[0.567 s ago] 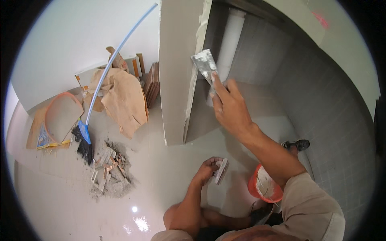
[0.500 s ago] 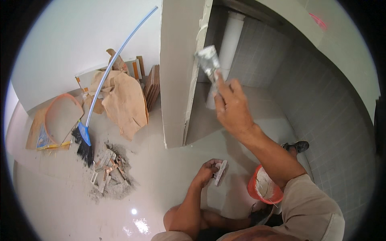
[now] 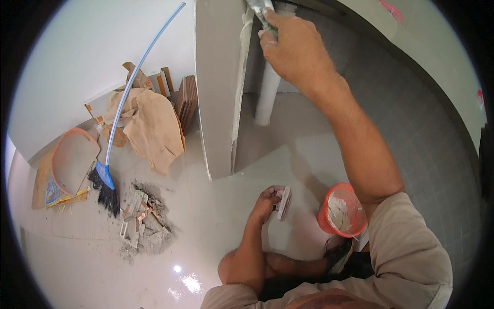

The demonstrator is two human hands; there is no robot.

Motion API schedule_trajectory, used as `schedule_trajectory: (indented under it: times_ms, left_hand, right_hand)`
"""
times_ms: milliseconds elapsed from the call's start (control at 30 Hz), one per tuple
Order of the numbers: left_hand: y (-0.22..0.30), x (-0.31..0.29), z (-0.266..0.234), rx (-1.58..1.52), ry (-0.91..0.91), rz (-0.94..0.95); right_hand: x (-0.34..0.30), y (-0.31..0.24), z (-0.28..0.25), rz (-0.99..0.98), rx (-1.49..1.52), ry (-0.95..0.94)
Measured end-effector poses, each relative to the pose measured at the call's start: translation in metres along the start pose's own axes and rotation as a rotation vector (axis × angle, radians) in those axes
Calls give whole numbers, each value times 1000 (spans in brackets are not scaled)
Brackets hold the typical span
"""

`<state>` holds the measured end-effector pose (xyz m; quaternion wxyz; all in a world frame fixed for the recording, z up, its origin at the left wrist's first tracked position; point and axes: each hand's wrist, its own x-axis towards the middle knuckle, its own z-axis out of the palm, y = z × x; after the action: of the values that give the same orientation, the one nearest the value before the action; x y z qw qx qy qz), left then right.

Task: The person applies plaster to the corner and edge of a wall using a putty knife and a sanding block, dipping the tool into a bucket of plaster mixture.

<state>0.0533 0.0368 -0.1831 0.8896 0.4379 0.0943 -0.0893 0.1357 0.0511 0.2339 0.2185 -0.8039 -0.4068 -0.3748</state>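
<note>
My right hand (image 3: 301, 49) grips a putty knife (image 3: 259, 11) smeared with white paste. Its blade meets the upper rough edge of the tiled wall end (image 3: 218, 92), partly cut off by the top of the picture; whether it touches is hard to tell. White filler (image 3: 244, 41) runs in a ragged line down that edge. Lower down, my left hand (image 3: 267, 201) is closed around a small, flat, pale block with a handle (image 3: 283, 203), held above the floor. Near my right elbow stands a red bucket (image 3: 353, 200) with white paste (image 3: 337, 212) in it.
A blue-headed broom (image 3: 105, 176) leans over a rubble heap (image 3: 144, 219) on the left. Behind it are crumpled brown paper (image 3: 152, 123), stacked tiles (image 3: 187, 103) and an orange hoop-like item (image 3: 57, 149). A white pipe (image 3: 268, 92) stands in the recess beyond the wall end.
My right hand has gone up and farther out with the putty knife, along the wall edge. My left hand still holds the flat block. The whole view has shifted slightly.
</note>
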Motion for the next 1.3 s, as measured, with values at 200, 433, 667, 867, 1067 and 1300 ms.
schedule_trajectory:
  times_ms: [200, 433, 667, 867, 1067, 1300]
  left_hand:
    - [0, -3, 4, -7, -30, 20]
    - [-6, 0, -9, 48, -19, 34]
    - [-2, 3, 0, 58, -13, 44]
    - [-5, 7, -10, 63, 11, 53]
    - [0, 1, -5, 76, 17, 45]
    - [2, 1, -3, 160, 33, 34]
  right_hand:
    - [-53, -2, 24, 75, 16, -149]
    - [-137, 13, 53, 172, 201, -374]
    - [-115, 94, 76, -89, 192, -90]
    - [-50, 135, 87, -445, 29, -36]
    - [-50, 165, 71, -538, -197, -70]
    - [-81, 101, 78, -362, 15, -39]
